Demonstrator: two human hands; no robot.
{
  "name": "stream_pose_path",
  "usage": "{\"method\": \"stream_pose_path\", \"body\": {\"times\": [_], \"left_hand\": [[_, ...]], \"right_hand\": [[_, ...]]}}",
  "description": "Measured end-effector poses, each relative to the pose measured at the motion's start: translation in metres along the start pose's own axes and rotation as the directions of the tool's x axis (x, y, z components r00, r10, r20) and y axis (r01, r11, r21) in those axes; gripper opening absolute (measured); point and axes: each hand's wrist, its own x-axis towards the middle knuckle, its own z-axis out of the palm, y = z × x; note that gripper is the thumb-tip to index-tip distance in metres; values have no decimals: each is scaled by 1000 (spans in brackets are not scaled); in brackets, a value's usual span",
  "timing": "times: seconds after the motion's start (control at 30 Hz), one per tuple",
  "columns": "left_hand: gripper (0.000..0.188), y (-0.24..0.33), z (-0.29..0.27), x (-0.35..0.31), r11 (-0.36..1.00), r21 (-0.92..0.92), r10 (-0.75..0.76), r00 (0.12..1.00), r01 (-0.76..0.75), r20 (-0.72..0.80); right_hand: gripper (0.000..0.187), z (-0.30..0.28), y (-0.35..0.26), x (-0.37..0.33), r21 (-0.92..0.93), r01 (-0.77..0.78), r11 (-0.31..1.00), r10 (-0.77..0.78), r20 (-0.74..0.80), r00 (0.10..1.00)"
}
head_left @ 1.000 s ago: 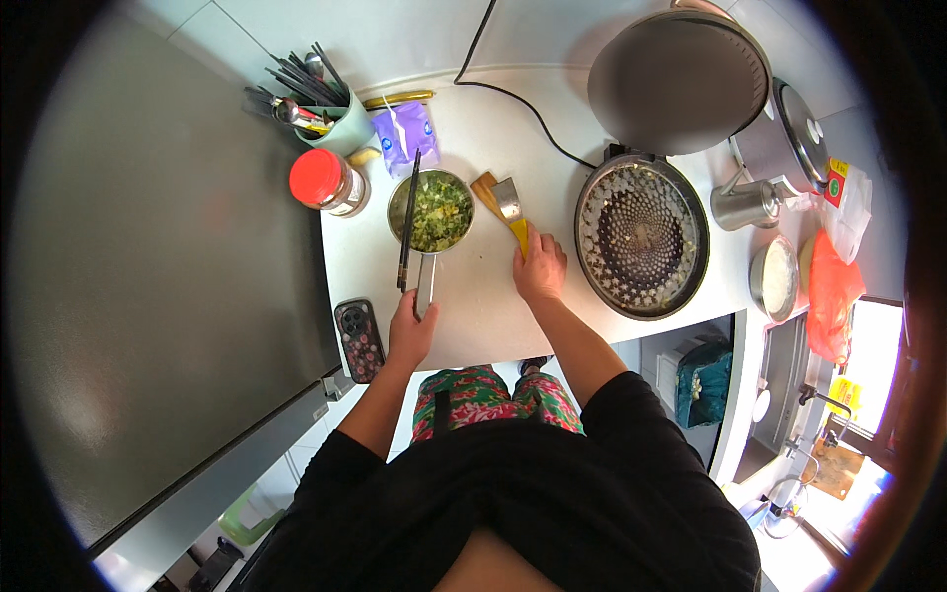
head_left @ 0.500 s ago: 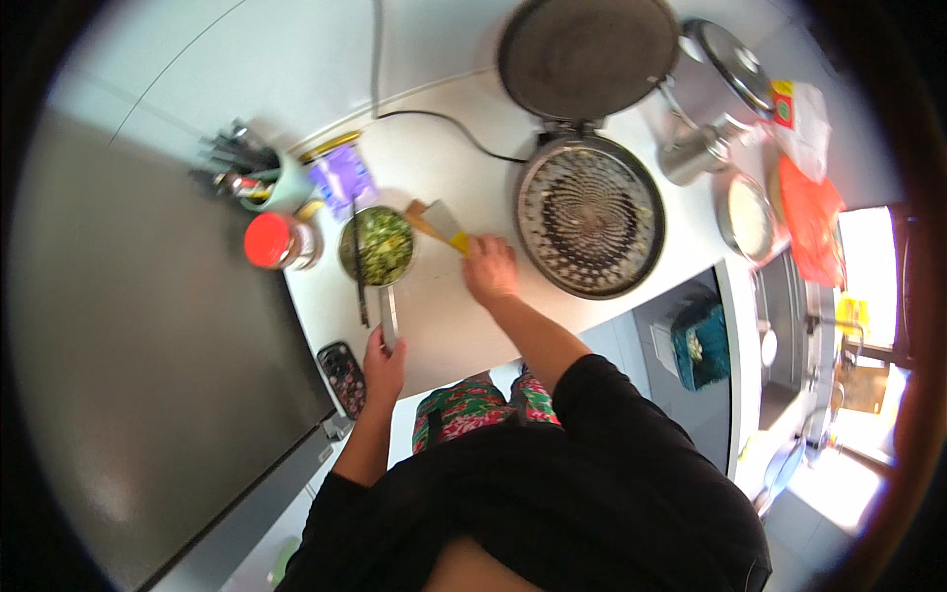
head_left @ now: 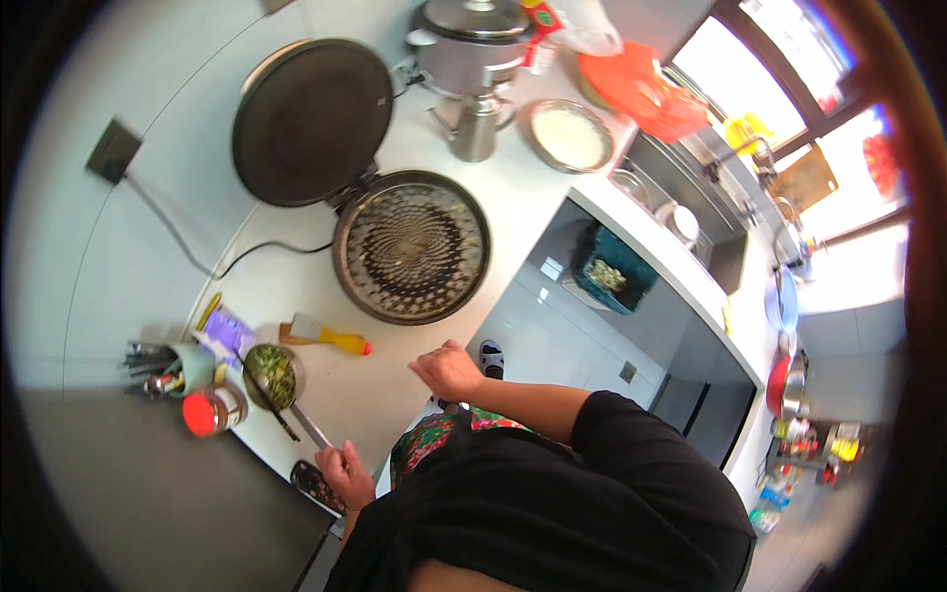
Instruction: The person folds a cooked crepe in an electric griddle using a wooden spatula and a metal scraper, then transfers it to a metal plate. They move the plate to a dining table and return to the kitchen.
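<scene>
Fingers (head_left: pixel 333 466) of the left hand (head_left: pixel 345 476) are curled around the end of the metal handle (head_left: pixel 314 429) of a small pan (head_left: pixel 273 375), which sits on the white worktop (head_left: pixel 296 286) and holds chopped green filling; a dark utensil (head_left: pixel 264 395) lies across its rim. The right hand (head_left: pixel 449 371) rests near the worktop's front edge with its fingers loosely bent and holding nothing, well apart from the pan. Between the two, a spatula with a yellow handle (head_left: pixel 326 336) lies flat on the worktop. Beyond it stands an open round electric griddle (head_left: pixel 411 247), its lid (head_left: pixel 312 120) tipped up against the wall. Left of the pan are a red-lidded jar (head_left: pixel 211 411) and a cup of utensils (head_left: pixel 173 367).
</scene>
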Motion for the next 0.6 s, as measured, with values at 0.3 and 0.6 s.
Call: {"method": "stream_pose_path", "body": {"times": [0.3, 0.6], "left_hand": [[31, 77, 90, 75, 906, -392, -2, 928, 158, 371], [10, 203, 163, 52, 785, -440, 603, 698, -435, 386]], "right_hand": [[11, -99, 82, -130, 362, -395, 844, 536, -592, 602], [15, -113, 126, -318, 462, -496, 735, 666, -625, 406]]}}
